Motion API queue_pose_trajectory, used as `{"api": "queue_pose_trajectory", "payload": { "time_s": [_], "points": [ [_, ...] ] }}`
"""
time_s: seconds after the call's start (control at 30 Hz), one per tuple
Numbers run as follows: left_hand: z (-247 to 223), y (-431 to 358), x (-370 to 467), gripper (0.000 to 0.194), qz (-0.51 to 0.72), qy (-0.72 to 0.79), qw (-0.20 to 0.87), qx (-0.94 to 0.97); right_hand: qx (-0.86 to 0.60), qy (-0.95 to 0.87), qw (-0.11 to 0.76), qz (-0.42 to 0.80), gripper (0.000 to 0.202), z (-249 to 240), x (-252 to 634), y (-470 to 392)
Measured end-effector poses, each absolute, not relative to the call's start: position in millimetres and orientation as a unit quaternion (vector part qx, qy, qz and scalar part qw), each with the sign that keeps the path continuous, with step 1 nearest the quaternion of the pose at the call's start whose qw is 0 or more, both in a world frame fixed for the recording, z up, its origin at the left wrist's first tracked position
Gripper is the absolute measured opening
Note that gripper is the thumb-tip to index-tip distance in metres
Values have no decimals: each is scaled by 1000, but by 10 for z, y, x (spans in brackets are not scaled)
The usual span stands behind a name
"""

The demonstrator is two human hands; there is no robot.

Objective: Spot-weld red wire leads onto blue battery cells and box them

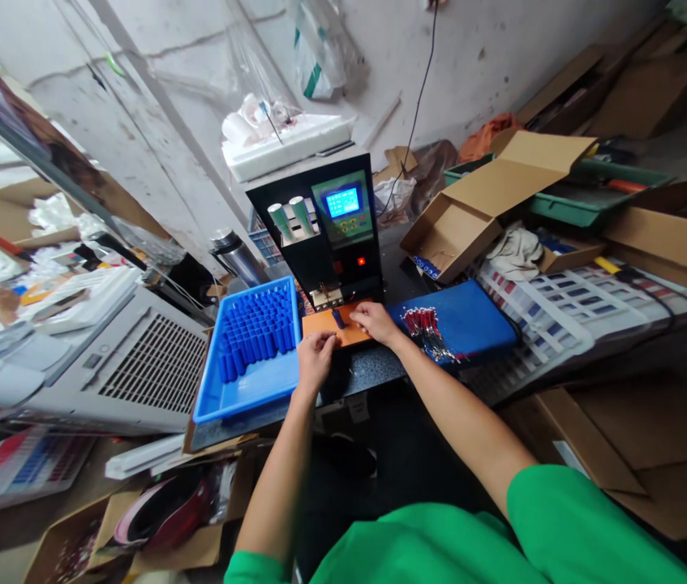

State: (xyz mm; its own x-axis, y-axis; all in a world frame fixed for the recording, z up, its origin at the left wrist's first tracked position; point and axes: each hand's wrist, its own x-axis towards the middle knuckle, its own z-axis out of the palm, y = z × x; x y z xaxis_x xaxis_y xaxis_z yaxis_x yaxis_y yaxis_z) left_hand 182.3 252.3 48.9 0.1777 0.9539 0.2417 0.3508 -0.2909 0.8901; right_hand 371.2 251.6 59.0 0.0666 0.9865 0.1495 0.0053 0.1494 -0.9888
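Green top (434,547), short sleeves (562,507); forearms (452,397), left hand (315,355), right hand (375,321) bare.

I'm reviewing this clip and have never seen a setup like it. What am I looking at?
There is no robot here: one picture, taken from a camera on a person's head, looking forward and down past green sleeves. The bare left hand and right hand are at an orange plate in front of a black machine with a lit screen. A dark blue cylinder is on the plate, between the hands. Whether either hand grips anything is too small to tell. To the left, a blue tray holds many blue cylinders; to the right, red wires lie on a blue surface.
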Motion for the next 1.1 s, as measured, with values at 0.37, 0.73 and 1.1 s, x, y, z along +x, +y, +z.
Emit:
{"api": "queue_pose_trajectory", "payload": {
  "time_s": [0.37, 0.73, 1.1],
  "points": [
    [680, 2524, 2003, 36, 435, 493, 478, 582, -383, -573, 535, 488, 40, 586, 3757, 2416],
    [584, 2643, 2010, 36, 389, 471, 510, 605, -381, -572, 544, 482, 34, 515, 3737, 2452],
    [629, 2451, 1942, 22, 462, 411, 223, 754, -425, -515, 585, 460, 37, 553, 3727, 2442]
  ]
}}
